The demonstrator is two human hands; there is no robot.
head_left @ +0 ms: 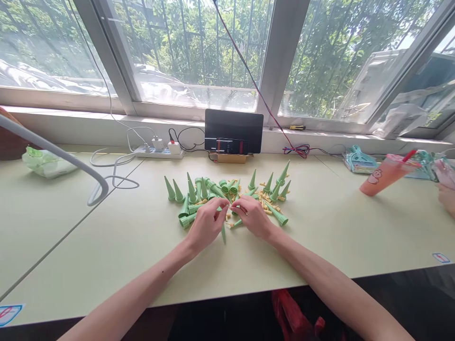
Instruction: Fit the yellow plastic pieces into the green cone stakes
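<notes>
My left hand is closed in a pinch over the front of a pile. A green plastic cone spike points toward me from under its fingers, and its wide end is hidden by them. Almost fingertip to fingertip with it, my right hand is also pinched closed; whatever is between its fingers is too small to make out. Around both hands lie several green spikes, some upright like the left one, others on their sides like the one at right. Small yellow plastic pieces are scattered among them.
Behind the pile a phone leans against a black tablet-like panel. A power strip with cables lies left. To the right are a tilted pink drink cup, bagged teal items and another person's hand.
</notes>
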